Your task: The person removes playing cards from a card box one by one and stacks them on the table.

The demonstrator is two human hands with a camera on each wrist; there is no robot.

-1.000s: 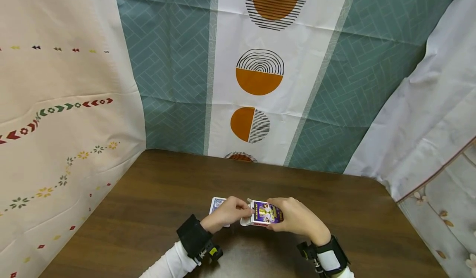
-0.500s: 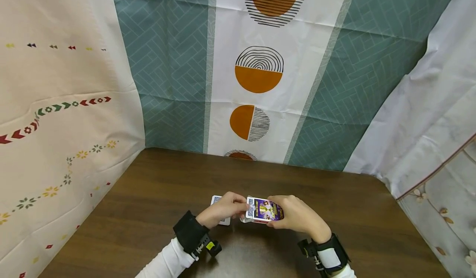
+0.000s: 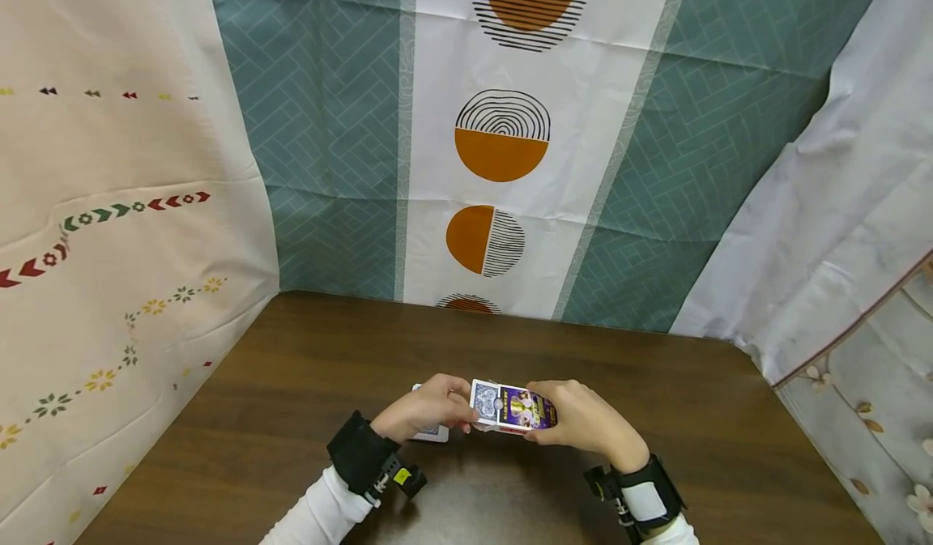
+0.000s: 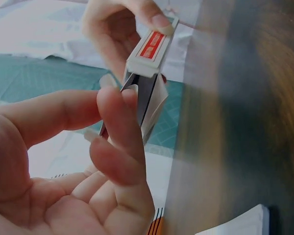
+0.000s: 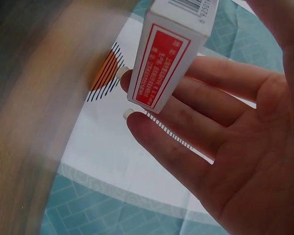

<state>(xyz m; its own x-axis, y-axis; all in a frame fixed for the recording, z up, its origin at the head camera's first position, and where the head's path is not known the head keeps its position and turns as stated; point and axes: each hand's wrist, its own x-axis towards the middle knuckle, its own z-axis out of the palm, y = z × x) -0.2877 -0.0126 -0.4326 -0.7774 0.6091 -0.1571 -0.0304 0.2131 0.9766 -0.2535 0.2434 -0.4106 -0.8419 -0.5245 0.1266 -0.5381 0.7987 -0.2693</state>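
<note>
My right hand (image 3: pixel 586 422) grips a purple-fronted playing card box (image 3: pixel 528 410) by its right end, above the table. From the box's open left end stick out blue-backed playing cards (image 3: pixel 484 399). My left hand (image 3: pixel 424 409) pinches these cards between thumb and fingers at their outer edge; the left wrist view has the fingertips right at the box's mouth. In the right wrist view, the white box (image 5: pixel 166 63) shows a red label on its narrow side and a barcode on its end. Partly hidden under my left hand, another blue-backed stack of cards (image 3: pixel 436 434) lies on the table.
The brown wooden table (image 3: pixel 350 351) extends around both hands. Patterned cloth hangs behind it, with a teal and white curtain (image 3: pixel 328 229) at the back. A cream cloth (image 3: pixel 146 245) lines the left side, a white one (image 3: pixel 787 229) the right.
My left hand has moved left, drawing the cards partway out of the box, so more of their blue backs shows. The right hand and box stay nearly in place.
</note>
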